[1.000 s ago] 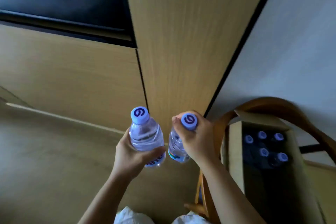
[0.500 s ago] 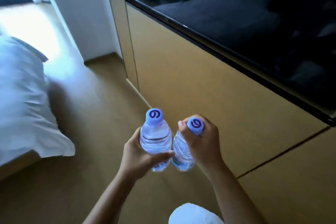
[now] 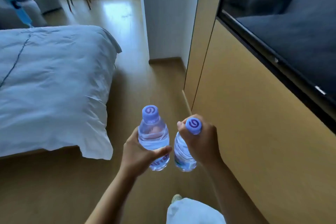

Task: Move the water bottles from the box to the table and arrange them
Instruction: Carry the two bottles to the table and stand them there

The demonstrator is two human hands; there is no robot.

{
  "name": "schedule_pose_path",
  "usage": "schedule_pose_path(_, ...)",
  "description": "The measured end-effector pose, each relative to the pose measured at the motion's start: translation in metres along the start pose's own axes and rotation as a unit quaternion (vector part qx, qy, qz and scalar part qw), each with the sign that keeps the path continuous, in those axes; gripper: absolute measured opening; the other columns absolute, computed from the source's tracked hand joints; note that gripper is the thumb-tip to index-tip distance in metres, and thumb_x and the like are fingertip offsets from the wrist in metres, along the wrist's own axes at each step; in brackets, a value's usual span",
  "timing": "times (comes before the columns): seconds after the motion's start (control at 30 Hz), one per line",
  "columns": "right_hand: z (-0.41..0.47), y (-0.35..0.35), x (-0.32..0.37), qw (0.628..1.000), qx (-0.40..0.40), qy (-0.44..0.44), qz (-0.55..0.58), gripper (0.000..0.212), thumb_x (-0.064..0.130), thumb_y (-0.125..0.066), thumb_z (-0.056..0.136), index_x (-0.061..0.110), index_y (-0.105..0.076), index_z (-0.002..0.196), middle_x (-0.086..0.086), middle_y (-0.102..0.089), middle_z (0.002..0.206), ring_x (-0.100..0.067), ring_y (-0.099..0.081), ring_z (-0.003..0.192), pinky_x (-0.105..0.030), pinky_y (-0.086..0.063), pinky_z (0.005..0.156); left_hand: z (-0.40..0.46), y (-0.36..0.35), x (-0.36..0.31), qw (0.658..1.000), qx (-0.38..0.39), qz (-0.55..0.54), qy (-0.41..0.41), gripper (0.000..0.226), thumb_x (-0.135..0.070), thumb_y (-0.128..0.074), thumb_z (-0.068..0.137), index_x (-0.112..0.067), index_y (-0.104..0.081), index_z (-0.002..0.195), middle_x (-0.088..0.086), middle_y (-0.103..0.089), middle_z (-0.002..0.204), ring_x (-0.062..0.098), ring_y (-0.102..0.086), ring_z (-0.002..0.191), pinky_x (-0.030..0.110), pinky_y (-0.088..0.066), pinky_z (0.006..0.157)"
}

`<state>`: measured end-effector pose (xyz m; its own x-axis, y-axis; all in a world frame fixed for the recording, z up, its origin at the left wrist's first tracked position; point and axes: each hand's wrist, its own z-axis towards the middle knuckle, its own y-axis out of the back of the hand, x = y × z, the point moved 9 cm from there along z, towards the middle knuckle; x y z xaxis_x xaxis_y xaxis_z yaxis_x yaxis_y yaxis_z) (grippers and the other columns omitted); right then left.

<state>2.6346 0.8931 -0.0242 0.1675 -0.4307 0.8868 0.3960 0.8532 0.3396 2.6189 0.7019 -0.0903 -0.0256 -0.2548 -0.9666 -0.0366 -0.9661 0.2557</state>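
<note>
Carrying both water bottles upright over the floor, the left hand wraps one bottle's body while the right hand clamps the other bottle at its cap, so steady, level wrists matter until a tabletop appears.

we have a single head-worn wide-angle view, looking forward and steeply down. it sits close above both hands; beyond the fingers lie the floor, the bed and the wall panel.
</note>
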Motion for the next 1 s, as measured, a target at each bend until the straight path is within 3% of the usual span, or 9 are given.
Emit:
schedule_pose_path(0.13,0.089,-0.035,-0.009,0.999,0.042,0.021,-0.002,0.023,0.009,-0.072,0.076,0.001,-0.056,0.063,-0.008,-0.058,0.057,-0.020,-0.053,0.054,-0.023,-0.041,0.054,0.075,0.007,-0.002,0.999,-0.051,0.005,0.015,0.057,-0.025,-0.093,0.047,-0.024,-0.064,0.096,-0.015,-0.073,0.088,0.003,-0.069,0.080,0.009,-0.050,0.068)
schedule_pose_path(0.23,0.146,-0.065,-0.013,0.997,0.067,0.032,0.002,0.022,0.010,-0.071,0.077,0.000,-0.056,0.064,-0.008,-0.059,0.057,-0.020,-0.054,0.054,-0.025,-0.043,0.054,0.125,0.018,0.000,0.995,-0.093,0.019,0.023,0.054,-0.026,-0.092,0.047,-0.025,-0.063,0.092,-0.021,-0.071,0.083,-0.001,-0.068,0.078,0.006,-0.048,0.067)
schedule_pose_path(0.4,0.233,-0.121,-0.021,0.996,0.077,0.043,0.014,0.024,0.014,-0.070,0.077,0.000,-0.056,0.062,-0.009,-0.058,0.057,-0.024,-0.055,0.054,-0.033,-0.045,0.054,0.214,0.044,0.016,0.990,-0.132,0.034,0.026,0.053,-0.025,-0.092,0.048,-0.026,-0.062,0.091,-0.016,-0.071,0.081,0.000,-0.067,0.079,0.009,-0.049,0.069)
schedule_pose_path(0.57,0.328,-0.194,-0.025,0.995,0.081,0.054,0.014,0.024,0.011,-0.070,0.078,0.000,-0.056,0.062,-0.009,-0.057,0.056,-0.026,-0.054,0.053,-0.034,-0.046,0.053,0.331,0.080,0.021,0.990,-0.138,0.018,0.022,0.067,-0.054,-0.085,0.034,-0.023,-0.065,0.091,-0.017,-0.071,0.079,-0.001,-0.068,0.077,0.011,-0.048,0.069)
schedule_pose_path(0.67,0.387,-0.235,-0.024,0.996,0.073,0.050,0.018,0.023,0.012,-0.070,0.078,0.000,-0.057,0.064,-0.010,-0.058,0.057,-0.024,-0.055,0.054,-0.036,-0.048,0.054,0.411,0.102,0.020,0.992,-0.126,0.011,0.008,0.072,-0.058,-0.085,0.035,-0.022,-0.065,0.094,-0.011,-0.072,0.083,0.003,-0.069,0.079,0.019,-0.051,0.074)
schedule_pose_path(0.73,0.426,-0.261,-0.022,0.996,0.066,0.049,0.027,0.023,0.017,-0.071,0.077,0.003,-0.058,0.064,-0.004,-0.059,0.057,-0.017,-0.056,0.054,-0.034,-0.049,0.055,0.462,0.119,0.019,0.992,-0.128,0.005,0.010,0.075,-0.058,-0.089,0.033,-0.023,-0.065,0.094,-0.010,-0.072,0.084,0.006,-0.069,0.080,0.026,-0.053,0.076)
schedule_pose_path(0.87,0.497,-0.306,-0.031,0.998,0.052,0.034,0.031,0.023,0.026,-0.064,0.074,0.006,-0.058,0.064,0.000,-0.059,0.057,-0.013,-0.056,0.054,-0.024,-0.049,0.052,0.552,0.139,0.025,0.993,-0.113,0.010,0.007,0.074,-0.065,-0.084,0.033,-0.024,-0.066,0.092,-0.017,-0.071,0.080,-0.002,-0.067,0.076,0.011,-0.050,0.070)
schedule_pose_path(1.0,0.562,-0.350,-0.049,0.997,0.058,0.030,0.030,0.021,0.027,-0.063,0.074,0.010,-0.056,0.063,0.002,-0.057,0.056,-0.014,-0.056,0.056,-0.014,-0.044,0.051,0.631,0.148,0.046,0.995,-0.095,0.032,0.021,0.061,-0.047,-0.091,0.039,-0.023,-0.067,0.090,-0.019,-0.071,0.080,-0.001,-0.068,0.075,0.007,-0.048,0.067)
